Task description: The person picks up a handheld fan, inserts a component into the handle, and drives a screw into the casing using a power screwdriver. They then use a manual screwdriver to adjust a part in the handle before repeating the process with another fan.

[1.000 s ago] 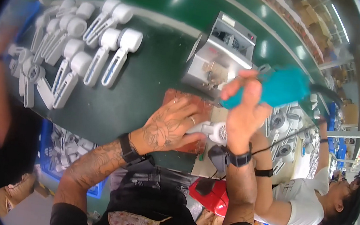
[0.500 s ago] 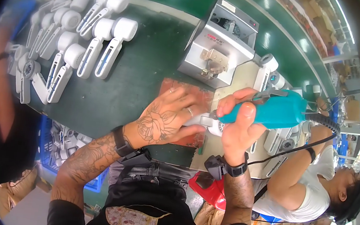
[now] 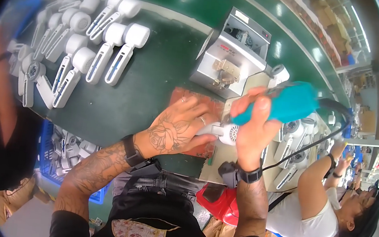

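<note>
My left hand (image 3: 173, 127) is closed around the handle of a white handheld fan (image 3: 230, 134), holding it down over a reddish-brown mat (image 3: 186, 94). The fan's round grilled head sticks out to the right of my fingers. In my right hand (image 3: 254, 136) is a teal electric screwdriver (image 3: 291, 105), tilted, its rear end up to the right with a black cord. Its nose is just above the fan; the bit is blurred and partly hidden, so contact cannot be judged.
Beyond the mat stands a grey metal machine (image 3: 233, 53). Several white fans (image 3: 124, 53) lie at the left of the green table, with more fans (image 3: 292, 131) at right. A blue crate (image 3: 46, 148) of parts sits below left. Co-workers are at both sides, one in a white shirt (image 3: 305, 213).
The screwdriver has shifted slightly up and left, and its nose has moved up off the fan, showing more of the grille. My left hand keeps its hold. The co-worker's arm at right has moved.
</note>
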A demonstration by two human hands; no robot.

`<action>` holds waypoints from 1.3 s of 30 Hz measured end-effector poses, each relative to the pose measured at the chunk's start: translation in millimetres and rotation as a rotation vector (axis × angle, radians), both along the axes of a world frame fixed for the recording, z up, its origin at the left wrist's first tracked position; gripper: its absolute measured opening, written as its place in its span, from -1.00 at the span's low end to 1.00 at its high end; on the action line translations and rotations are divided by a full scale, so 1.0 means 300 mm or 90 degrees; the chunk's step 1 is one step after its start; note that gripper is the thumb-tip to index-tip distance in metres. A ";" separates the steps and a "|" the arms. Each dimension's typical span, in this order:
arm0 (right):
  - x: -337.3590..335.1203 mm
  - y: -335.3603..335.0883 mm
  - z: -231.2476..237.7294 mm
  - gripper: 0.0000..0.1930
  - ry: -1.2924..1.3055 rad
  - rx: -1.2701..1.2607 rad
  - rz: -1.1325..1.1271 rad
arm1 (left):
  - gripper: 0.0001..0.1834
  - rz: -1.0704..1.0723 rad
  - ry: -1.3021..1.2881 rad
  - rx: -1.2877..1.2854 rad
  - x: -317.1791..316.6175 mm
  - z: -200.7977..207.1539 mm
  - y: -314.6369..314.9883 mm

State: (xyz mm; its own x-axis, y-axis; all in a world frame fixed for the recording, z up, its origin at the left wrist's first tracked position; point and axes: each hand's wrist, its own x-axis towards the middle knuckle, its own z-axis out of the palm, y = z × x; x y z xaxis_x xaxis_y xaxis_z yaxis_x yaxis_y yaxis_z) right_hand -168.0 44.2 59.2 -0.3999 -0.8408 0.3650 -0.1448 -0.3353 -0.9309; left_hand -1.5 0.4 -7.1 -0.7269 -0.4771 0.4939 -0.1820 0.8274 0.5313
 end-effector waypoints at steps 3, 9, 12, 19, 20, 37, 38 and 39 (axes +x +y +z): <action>0.000 -0.092 0.048 -0.55 0.035 -0.029 -0.066 | -0.61 -0.003 0.016 0.009 0.008 0.002 0.000; -0.001 -0.224 0.020 -0.67 0.119 -0.092 -0.073 | -0.65 -0.019 0.037 0.003 0.007 0.002 0.003; 0.002 -0.214 0.006 -0.70 0.096 -0.085 -0.046 | -0.64 -0.016 0.039 0.004 0.005 0.006 0.006; 0.044 -0.043 0.059 -0.62 0.007 -0.022 -0.069 | -0.64 -0.003 0.025 0.005 0.015 0.012 0.000; 0.032 0.011 0.050 -0.58 -0.010 -0.035 -0.050 | -0.65 -0.020 0.003 0.029 0.014 0.009 0.004; 0.033 0.132 -0.046 -0.63 -0.090 -0.022 0.042 | -0.51 -0.037 -0.021 0.010 0.015 0.056 -0.034; 0.028 0.157 -0.057 -0.66 -0.122 -0.016 0.046 | -0.48 -0.035 -0.014 -0.018 0.006 0.054 -0.020; 0.013 0.180 -0.082 -0.68 -0.166 0.006 0.055 | -0.41 -0.036 -0.015 -0.012 -0.012 0.049 -0.018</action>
